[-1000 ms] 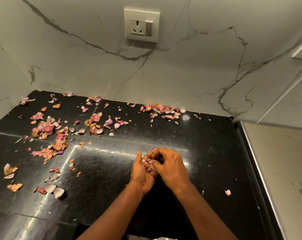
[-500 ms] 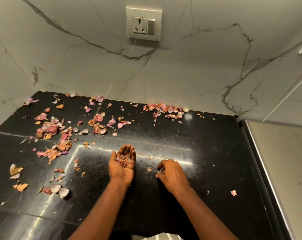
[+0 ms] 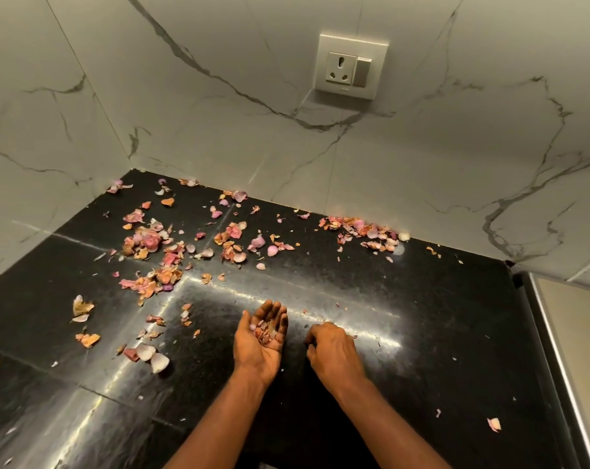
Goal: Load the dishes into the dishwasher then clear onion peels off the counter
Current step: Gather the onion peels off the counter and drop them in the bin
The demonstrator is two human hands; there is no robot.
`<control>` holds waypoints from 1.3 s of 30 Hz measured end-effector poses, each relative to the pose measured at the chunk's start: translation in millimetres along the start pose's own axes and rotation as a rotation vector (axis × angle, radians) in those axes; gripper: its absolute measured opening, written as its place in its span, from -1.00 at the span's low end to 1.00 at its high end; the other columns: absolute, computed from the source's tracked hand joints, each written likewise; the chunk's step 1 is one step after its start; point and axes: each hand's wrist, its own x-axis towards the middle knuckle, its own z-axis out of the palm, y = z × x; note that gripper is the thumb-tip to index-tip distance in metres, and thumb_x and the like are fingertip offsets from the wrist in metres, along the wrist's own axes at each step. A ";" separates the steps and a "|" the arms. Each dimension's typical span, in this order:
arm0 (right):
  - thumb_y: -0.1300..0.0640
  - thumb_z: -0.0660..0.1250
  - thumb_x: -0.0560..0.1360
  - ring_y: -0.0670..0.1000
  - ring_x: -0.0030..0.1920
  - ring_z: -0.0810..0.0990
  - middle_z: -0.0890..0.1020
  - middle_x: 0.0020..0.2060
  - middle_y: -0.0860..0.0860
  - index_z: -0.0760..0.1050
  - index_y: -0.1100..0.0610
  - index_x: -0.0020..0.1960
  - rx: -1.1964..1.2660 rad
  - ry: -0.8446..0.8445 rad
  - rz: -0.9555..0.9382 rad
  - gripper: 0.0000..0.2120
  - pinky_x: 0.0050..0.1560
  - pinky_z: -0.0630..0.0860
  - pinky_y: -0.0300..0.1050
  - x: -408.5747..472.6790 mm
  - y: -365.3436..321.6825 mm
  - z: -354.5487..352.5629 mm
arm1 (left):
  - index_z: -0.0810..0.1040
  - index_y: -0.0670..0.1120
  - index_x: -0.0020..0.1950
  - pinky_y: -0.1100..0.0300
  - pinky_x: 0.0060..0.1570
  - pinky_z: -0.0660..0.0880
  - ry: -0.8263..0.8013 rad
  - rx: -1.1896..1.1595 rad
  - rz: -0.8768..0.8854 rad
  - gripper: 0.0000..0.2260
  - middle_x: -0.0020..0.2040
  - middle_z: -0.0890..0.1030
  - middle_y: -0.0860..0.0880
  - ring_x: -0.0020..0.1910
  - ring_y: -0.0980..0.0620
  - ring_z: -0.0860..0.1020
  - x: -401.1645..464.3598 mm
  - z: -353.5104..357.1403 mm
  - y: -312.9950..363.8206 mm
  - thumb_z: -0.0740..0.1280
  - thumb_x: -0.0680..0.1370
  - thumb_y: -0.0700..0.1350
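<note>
Left hand (image 3: 261,336) cupped palm-up, few pink papery onion peels (image 3: 265,330); right hand (image 3: 330,353) curled, grip unclear. Most peels remain far-left on black glossy stone counter (image 3: 422,333); dishwasher unseen.

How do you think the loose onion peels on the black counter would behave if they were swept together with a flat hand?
The onion peels look thin and curled, so they are probably very light and would skid easily on the glossy counter. Many are small flakes, likely brittle and prone to crumbling. The few cupped in the left hand suggest they gather without sticking.
</note>
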 end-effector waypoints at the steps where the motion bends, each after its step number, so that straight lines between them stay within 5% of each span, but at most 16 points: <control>1: 0.17 0.36 0.58 0.06 0.07 0.63 0.64 0.07 0.04 0.66 0.07 0.10 0.000 -0.003 -0.001 -0.86 0.11 0.58 -0.06 0.5 -2.8 1.2 | 0.62 -0.25 0.15 0.09 -0.08 0.70 0.003 0.005 -0.006 -0.54 0.07 0.69 -0.23 0.06 -0.14 0.68 -0.5 -0.4 -1.3 0.09 0.75 0.08; 7: 0.20 0.46 0.48 0.01 -0.07 0.66 0.67 -0.11 -0.03 0.65 0.01 -0.09 0.117 0.060 0.181 -0.91 -0.03 0.63 -0.05 6.4 18.9 -19.6 | 0.60 -0.27 0.20 0.06 -0.03 0.70 0.001 0.060 -0.050 -0.52 0.10 0.69 -0.26 0.04 -0.15 0.71 -9.4 0.2 -13.7 0.09 0.75 0.10; 10: 0.21 0.54 0.44 -0.07 -0.18 0.70 0.72 -0.25 -0.07 0.67 0.00 -0.15 0.491 0.091 0.249 -0.88 -0.08 0.66 -0.13 0.4 35.7 -44.2 | 0.58 -0.29 0.26 0.05 -0.01 0.70 -0.005 0.098 -0.095 -0.51 0.20 0.67 -0.30 0.10 -0.19 0.69 -12.8 4.3 -24.3 0.08 0.75 0.09; 13: 0.31 0.50 0.46 -0.03 -0.13 0.75 0.76 -0.19 -0.01 0.70 0.06 -0.09 0.797 0.039 0.126 -0.84 -0.02 0.70 -0.10 -12.2 23.7 -67.1 | 0.54 -0.32 0.33 0.07 -0.06 0.70 -0.027 0.160 -0.161 -0.50 0.15 0.68 -0.31 0.01 -0.18 0.72 -17.2 16.3 -42.4 0.05 0.75 0.07; 18: 0.25 0.48 0.47 -0.24 -0.10 0.69 0.73 -0.14 -0.16 0.71 -0.03 0.03 0.531 0.094 -0.025 -0.78 -0.02 0.65 -0.28 -26.2 12.7 -63.4 | 0.60 -0.27 0.23 0.15 -0.34 0.65 -0.110 0.254 -0.266 -0.51 -0.01 0.71 -0.26 -0.16 -0.12 0.72 -24.8 33.3 -72.2 0.04 0.75 0.07; 21: 0.18 0.53 0.45 -0.22 -0.14 0.67 0.70 -0.16 -0.17 0.70 -0.03 0.03 0.487 0.178 -0.017 -0.80 -0.09 0.61 -0.33 -36.0 21.2 -69.3 | 0.63 -0.21 0.23 0.12 -0.22 0.68 -0.119 0.279 -0.302 -0.53 0.04 0.70 -0.23 -0.05 -0.12 0.72 -21.0 35.6 -85.4 0.07 0.74 0.09; 25: 0.24 0.41 0.47 -0.29 -0.02 0.68 0.75 -0.03 -0.23 0.71 -0.13 0.14 0.461 0.147 0.019 -0.65 0.07 0.62 -0.29 -46.7 41.7 -80.3 | 0.64 -0.23 0.09 0.12 -0.19 0.70 -0.128 0.302 -0.336 -0.57 -0.03 0.71 -0.21 -0.14 -0.09 0.73 -14.1 43.8 -103.5 0.10 0.74 0.04; 28: 0.21 0.44 0.46 -0.28 -0.07 0.70 0.75 -0.10 -0.25 0.74 -0.12 0.05 0.574 0.224 0.082 -0.72 0.05 0.64 -0.24 -58.6 62.1 -91.6 | 0.62 -0.28 0.13 0.08 -0.11 0.68 -0.180 0.323 -0.364 -0.56 0.03 0.70 -0.28 -0.11 -0.14 0.73 -13.3 50.5 -120.3 0.09 0.73 0.02; 31: 0.26 0.48 0.49 -0.28 -0.04 0.70 0.77 -0.06 -0.17 0.76 -0.04 0.08 0.604 0.308 0.202 -0.73 0.14 0.61 -0.28 -72.1 97.6 -103.0 | 0.60 -0.27 0.12 0.07 -0.16 0.70 -0.166 0.321 -0.417 -0.61 0.04 0.70 -0.27 -0.12 -0.15 0.73 -19.2 55.3 -133.5 0.14 0.73 0.00; 35: 0.13 0.53 0.47 -0.06 0.02 0.73 0.76 -0.03 -0.08 0.72 -0.03 0.08 0.294 0.397 0.546 -0.81 0.17 0.62 -0.08 -101.6 164.7 -106.6 | 0.61 -0.29 0.22 0.04 -0.01 0.70 -0.174 0.346 -0.466 -0.61 0.17 0.69 -0.27 0.06 -0.18 0.72 -22.5 55.1 -143.8 0.17 0.74 0.00; 39: 0.02 0.48 0.55 0.18 0.17 0.67 0.69 0.14 0.13 0.64 0.13 0.17 0.018 0.202 0.830 -0.74 0.16 0.56 -0.01 -132.9 204.9 -99.1 | 0.60 -0.29 0.25 0.02 0.02 0.69 -0.174 0.351 -0.483 -0.61 0.19 0.69 -0.26 0.14 -0.18 0.69 -26.6 57.8 -149.3 0.16 0.75 0.00</control>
